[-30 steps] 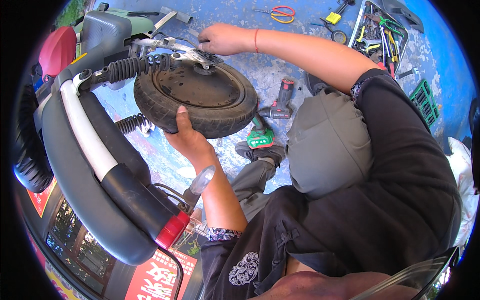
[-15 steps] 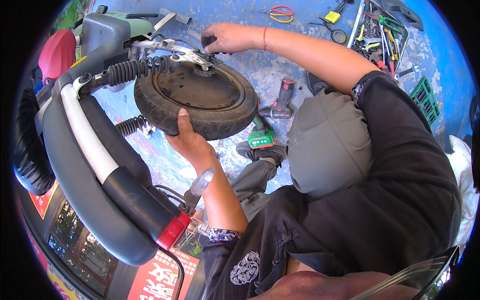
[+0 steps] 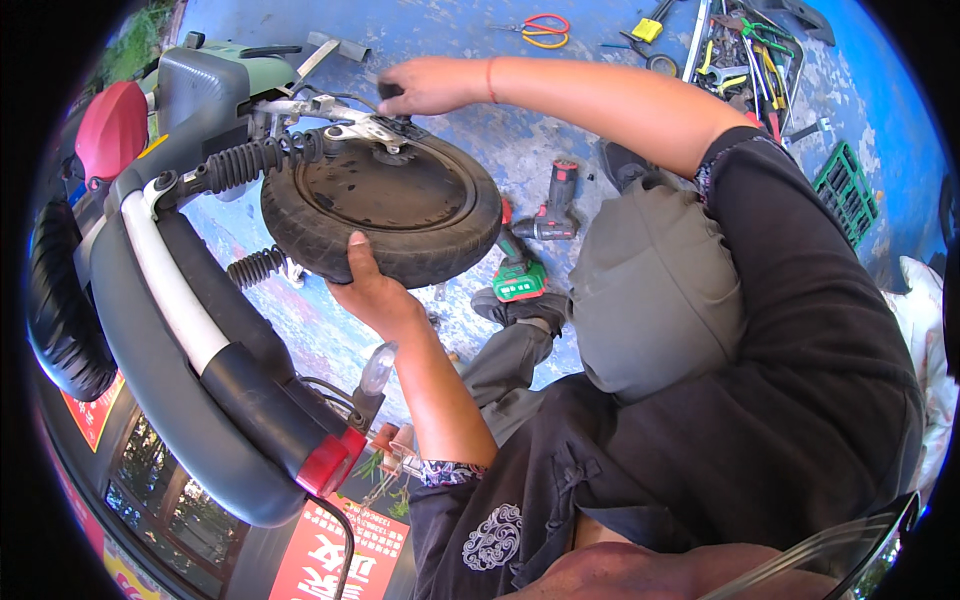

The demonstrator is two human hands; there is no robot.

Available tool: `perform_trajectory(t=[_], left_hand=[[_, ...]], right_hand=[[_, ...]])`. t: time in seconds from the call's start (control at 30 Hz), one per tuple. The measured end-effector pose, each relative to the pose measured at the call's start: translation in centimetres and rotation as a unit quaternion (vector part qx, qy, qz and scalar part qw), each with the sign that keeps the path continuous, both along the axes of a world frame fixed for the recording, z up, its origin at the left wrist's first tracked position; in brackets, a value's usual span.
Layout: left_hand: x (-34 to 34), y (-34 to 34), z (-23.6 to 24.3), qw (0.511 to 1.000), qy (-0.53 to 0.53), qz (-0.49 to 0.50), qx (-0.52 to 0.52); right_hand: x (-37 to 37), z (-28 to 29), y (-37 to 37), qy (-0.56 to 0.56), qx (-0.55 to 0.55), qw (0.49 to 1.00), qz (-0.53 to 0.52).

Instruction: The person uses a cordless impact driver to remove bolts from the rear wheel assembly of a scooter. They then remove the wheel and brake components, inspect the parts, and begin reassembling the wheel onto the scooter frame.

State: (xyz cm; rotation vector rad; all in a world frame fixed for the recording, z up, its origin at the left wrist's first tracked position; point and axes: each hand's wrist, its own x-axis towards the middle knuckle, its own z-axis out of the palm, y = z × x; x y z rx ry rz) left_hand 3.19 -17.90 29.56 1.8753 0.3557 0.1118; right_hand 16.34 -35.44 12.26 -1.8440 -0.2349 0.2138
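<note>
My left hand (image 3: pixel 372 290) grips the lower edge of a black wheel (image 3: pixel 384 236), thumb over the tread. The wheel lies tilted beside the grey scooter body (image 3: pixel 160 380), against a white metal bracket (image 3: pixel 360 130) at its hub. My right hand (image 3: pixel 418 84) has curled fingers at the far end of that bracket, by a cable, around something dark that I cannot make out. Two springs, the upper spring (image 3: pixel 235 170) and lower spring (image 3: pixel 255 268), are beside the wheel. A green drill (image 3: pixel 515 270) and a dark red-trimmed power tool (image 3: pixel 555 210) lie right of it.
On the blue, paint-worn floor (image 3: pixel 600 110) are scissors (image 3: pixel 545 30), a yellow-handled tool (image 3: pixel 650 25), a tray of tools (image 3: pixel 750 70) and a green socket case (image 3: pixel 845 195). A white sack (image 3: pixel 920 340) is at the right. My knee (image 3: pixel 655 280) and foot (image 3: pixel 510 305) flank the drill.
My right hand has shifted left with its fingers curled. My left hand, still on the tire, and the wheel appear slightly lower and further left in the picture.
</note>
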Motion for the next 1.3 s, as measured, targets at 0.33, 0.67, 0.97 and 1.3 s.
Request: perform_trajectory(t=[0.33, 0.67, 0.97, 1.3], left_hand=[[0.1, 0.6, 0.4, 0.999, 0.016, -0.013, -0.028], [0.1, 0.3, 0.5, 0.999, 0.031, -0.006, -0.023], [0.0, 0.5, 0.1, 1.000, 0.013, -0.008, -0.008], [-0.1, 0.4, 0.5, 0.999, 0.030, -0.004, -0.019]], right_hand=[[0.6, 3.3, 1.6, 0.024, -0.038, 0.999, 0.029], [2.2, 3.0, 1.8, 0.065, -0.104, 0.990, 0.071], [0.7, 3.9, 2.0, 0.036, -0.079, 0.996, 0.018], [0.3, 5.2, 1.2, 0.083, -0.111, 0.989, 0.042]])
